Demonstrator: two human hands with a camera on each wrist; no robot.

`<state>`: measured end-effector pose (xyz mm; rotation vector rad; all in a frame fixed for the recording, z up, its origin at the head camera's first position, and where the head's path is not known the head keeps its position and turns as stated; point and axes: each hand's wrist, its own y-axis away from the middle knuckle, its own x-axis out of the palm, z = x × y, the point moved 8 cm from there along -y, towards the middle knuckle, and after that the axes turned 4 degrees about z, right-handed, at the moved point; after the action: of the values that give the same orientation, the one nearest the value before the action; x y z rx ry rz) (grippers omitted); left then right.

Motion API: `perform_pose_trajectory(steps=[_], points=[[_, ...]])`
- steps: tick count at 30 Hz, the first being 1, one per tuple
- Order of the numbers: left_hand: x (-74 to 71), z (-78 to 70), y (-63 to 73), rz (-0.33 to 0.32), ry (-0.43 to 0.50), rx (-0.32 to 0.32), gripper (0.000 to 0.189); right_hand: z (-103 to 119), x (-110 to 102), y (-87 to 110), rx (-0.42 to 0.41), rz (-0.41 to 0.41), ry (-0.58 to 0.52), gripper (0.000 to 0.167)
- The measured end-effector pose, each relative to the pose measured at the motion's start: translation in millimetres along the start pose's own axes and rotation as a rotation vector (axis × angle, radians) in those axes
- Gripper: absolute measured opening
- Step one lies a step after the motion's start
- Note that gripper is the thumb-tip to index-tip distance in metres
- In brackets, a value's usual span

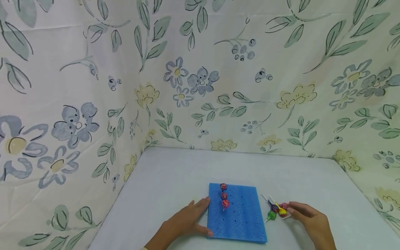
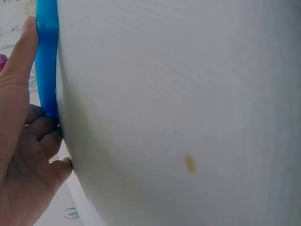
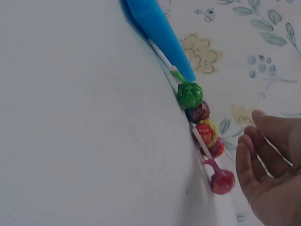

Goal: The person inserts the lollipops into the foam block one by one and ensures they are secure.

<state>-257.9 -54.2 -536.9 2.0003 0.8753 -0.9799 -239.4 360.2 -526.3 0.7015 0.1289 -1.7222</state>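
Note:
A blue foam block (image 1: 239, 225) with several small holes lies on the white table. Three red-wrapped lollipops (image 1: 224, 196) stand in a row at its left side. Against the block's left edge rests my left hand (image 1: 187, 218), thumb and fingers spread; the left wrist view shows its fingers (image 2: 44, 127) by the blue side. Right of the block lies a small pile of lollipops: a green one (image 3: 190, 95), a dark one (image 3: 200, 112), a yellow-and-red one (image 3: 206, 133) and pink ones (image 3: 222, 181). My right hand (image 1: 312, 222) hovers beside the pile, its fingers loosely bent with nothing between them.
The white table (image 1: 175, 173) reaches back to a cloth wall (image 1: 218, 121) printed with leaves and flowers. More of this cloth (image 1: 78, 166) runs along the left side and the right.

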Motion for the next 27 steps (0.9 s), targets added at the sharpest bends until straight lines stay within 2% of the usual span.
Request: perform_pose_trajectory(steps=[9,16,27], points=[[-0.5,-0.8,-0.4,-0.005,-0.017,0.014,0.115,-20,-26,-8.0,0.053,-0.034,0.029,0.067],[0.6,0.0,-1.9,0.000,-0.005,0.001,0.115,-26,-29,-13.9,0.052,-0.051,-0.025,0.063],[0.1,0.2,-1.2,0.008,0.008,-0.009,0.114,-39,-31,-24.2,0.049,-0.043,-0.019,0.066]])
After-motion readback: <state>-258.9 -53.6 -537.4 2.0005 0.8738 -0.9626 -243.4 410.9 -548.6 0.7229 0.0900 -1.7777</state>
